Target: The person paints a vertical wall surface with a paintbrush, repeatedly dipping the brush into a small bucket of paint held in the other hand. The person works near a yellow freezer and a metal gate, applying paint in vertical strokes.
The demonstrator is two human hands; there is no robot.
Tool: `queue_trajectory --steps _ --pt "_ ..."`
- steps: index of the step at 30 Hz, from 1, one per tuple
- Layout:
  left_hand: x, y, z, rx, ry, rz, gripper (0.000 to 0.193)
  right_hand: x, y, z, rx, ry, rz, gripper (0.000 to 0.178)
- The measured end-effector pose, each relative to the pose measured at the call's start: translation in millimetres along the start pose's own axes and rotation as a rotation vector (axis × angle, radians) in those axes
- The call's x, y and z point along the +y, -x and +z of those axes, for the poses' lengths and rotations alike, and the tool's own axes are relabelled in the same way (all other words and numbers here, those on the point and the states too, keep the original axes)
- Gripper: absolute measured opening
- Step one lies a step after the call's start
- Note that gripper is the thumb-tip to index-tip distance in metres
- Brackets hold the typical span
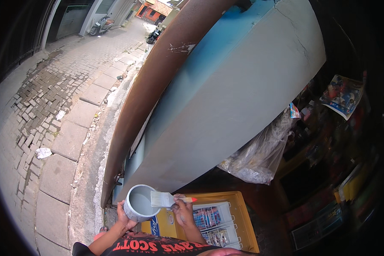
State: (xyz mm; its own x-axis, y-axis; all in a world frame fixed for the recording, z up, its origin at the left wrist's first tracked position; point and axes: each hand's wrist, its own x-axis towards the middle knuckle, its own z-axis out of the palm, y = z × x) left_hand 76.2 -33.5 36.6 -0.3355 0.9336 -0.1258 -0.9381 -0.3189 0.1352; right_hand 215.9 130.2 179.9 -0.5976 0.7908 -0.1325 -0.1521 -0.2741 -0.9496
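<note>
In my left hand [124,216] is a round grey paint pot [134,208], tilted so its pale grey inside shows. The fingers wrap its left side. My right hand [183,213] grips a flat paintbrush [161,199] by its wooden, red-tipped handle. The brush's wide pale bristles lie over the pot's right rim. Just beyond both hands rises a tall wall [226,106], light grey with a blue strip along its left side. A brown upright post or door edge [153,81] runs beside that strip.
Right of my hands stands a yellow case [239,209] with white wire racks of packets. A clear plastic bag [260,158] hangs by the wall's lower right edge. Dark shelves with goods fill the right. On the left, a paved alley [51,98] holds a parked scooter [101,25].
</note>
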Motion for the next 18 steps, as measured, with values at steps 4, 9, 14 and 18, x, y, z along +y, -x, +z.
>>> queue_trajectory --steps 4,9,14,18 --pt "-2.3 -3.7 2.0 0.051 -0.067 0.066 0.085 -3.5 1.2 5.0 -0.020 -0.079 0.017 0.012" --pt "-3.0 -0.6 4.6 0.048 -0.110 0.069 0.087 -2.0 5.6 5.7 -0.002 -0.158 0.018 0.014" --pt "-2.6 8.5 14.0 0.110 -0.158 0.084 0.087 10.9 7.8 6.2 -0.020 -0.146 -0.064 0.015" --pt "-3.7 17.1 28.0 0.028 -0.260 0.063 0.087 20.5 11.2 2.9 -0.008 -0.171 -0.045 0.016"
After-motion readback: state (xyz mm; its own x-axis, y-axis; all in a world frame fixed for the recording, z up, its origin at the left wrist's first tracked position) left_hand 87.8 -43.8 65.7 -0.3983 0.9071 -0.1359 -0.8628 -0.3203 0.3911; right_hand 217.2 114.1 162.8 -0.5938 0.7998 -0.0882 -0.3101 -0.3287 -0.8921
